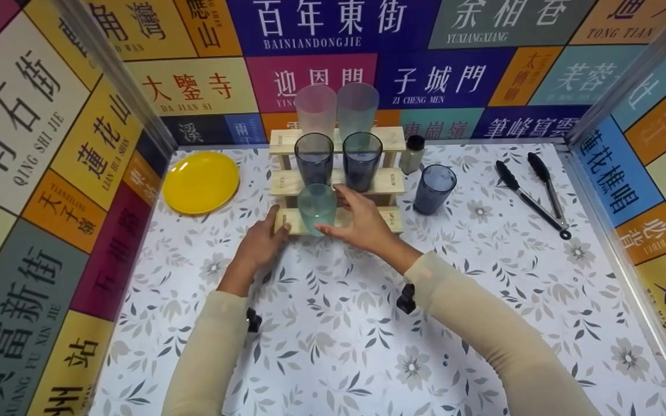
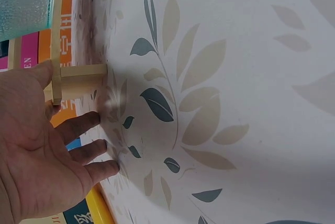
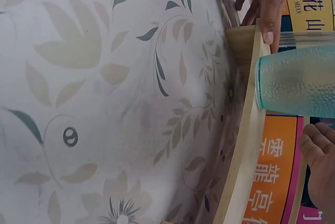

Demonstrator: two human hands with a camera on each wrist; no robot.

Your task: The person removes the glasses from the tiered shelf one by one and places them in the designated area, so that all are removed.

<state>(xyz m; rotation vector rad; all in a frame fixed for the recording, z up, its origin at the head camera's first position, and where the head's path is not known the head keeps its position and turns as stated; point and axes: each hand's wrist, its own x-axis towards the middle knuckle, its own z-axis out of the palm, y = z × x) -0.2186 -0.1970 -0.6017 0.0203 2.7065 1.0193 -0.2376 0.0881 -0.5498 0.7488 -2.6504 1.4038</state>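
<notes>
A three-tier wooden rack (image 1: 367,218) stands near the back wall. My left hand (image 1: 259,240) pinches the left end of its lowest board, thumb on top, other fingers spread in the left wrist view. On that board stands a teal textured tumbler (image 1: 315,208), upright. Around its right side is my right hand (image 1: 365,222), thumb toward the front and fingers behind; the right wrist view shows a small gap between the fingers (image 3: 315,139) and the tumbler. Two dark blue-grey glasses (image 1: 314,156) occupy the middle tier, and two frosted clear glasses (image 1: 317,107) the top one.
A yellow plate (image 1: 201,182) lies left of the rack. To its right are a small black-capped jar (image 1: 413,155), a blue glass (image 1: 434,189) and black-handled tongs (image 1: 541,196). Printed panels wall in the back and both sides of the flower-patterned table (image 1: 333,346).
</notes>
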